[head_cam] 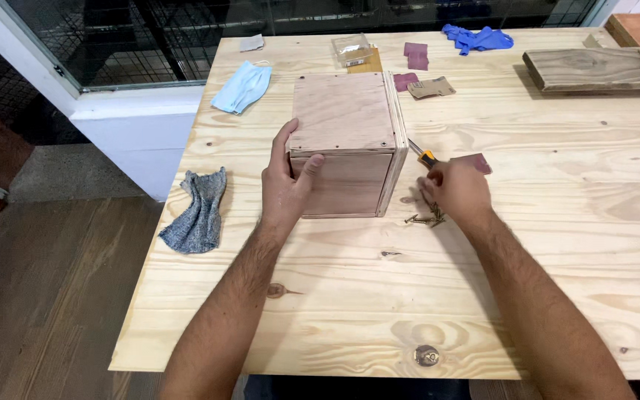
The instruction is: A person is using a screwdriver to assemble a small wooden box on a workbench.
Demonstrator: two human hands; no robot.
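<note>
A plywood box (346,141) stands on the pine table (379,296), its top panel fixed with small screws at the corners. My left hand (284,189) grips the box's left front corner, thumb on the front face. My right hand (455,191) rests on the table just right of the box, fingertips at a small pile of loose screws (425,218). A screwdriver (423,155) with a yellow and black handle lies between the box and my right hand, partly hidden by it. Whether the fingers pinch a screw is hidden.
A grey rag (198,211) hangs over the table's left edge. A light blue face mask (241,86), clear plastic case (353,50), sandpaper pieces (420,70), blue gloves (477,37) and wood planks (594,68) lie at the back. A window frame stands behind.
</note>
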